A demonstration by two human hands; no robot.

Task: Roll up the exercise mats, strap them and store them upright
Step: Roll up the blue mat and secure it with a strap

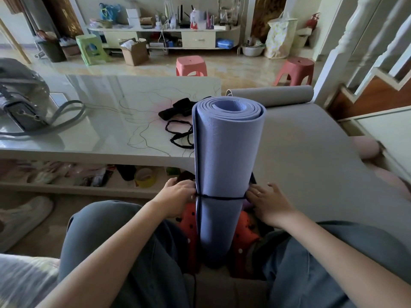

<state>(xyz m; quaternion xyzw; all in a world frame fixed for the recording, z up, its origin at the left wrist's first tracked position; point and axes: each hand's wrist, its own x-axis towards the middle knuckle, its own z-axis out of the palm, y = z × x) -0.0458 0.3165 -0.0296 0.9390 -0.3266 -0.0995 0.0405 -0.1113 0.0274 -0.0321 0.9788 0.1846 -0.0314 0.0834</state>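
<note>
A rolled blue-purple exercise mat (224, 165) stands upright between my knees, its lower end on the floor by my orange shoes. A thin black strap (222, 197) circles the roll low down. My left hand (175, 196) pinches the strap at the roll's left edge. At the right edge, my right hand (266, 202) holds the strap's other side with curled fingertips. A grey mat (311, 165) lies half unrolled over the table's right part, its far end still rolled (271, 95). More black straps (180, 132) lie on the table left of the blue roll.
The glossy white table (100, 121) carries a grey handbag (20, 103) at the left and a black pouch (178, 107). Clutter fills the shelf below. Two pink stools (191, 66) and a cardboard box (134, 52) stand on the floor beyond. A stair railing (367, 52) rises at right.
</note>
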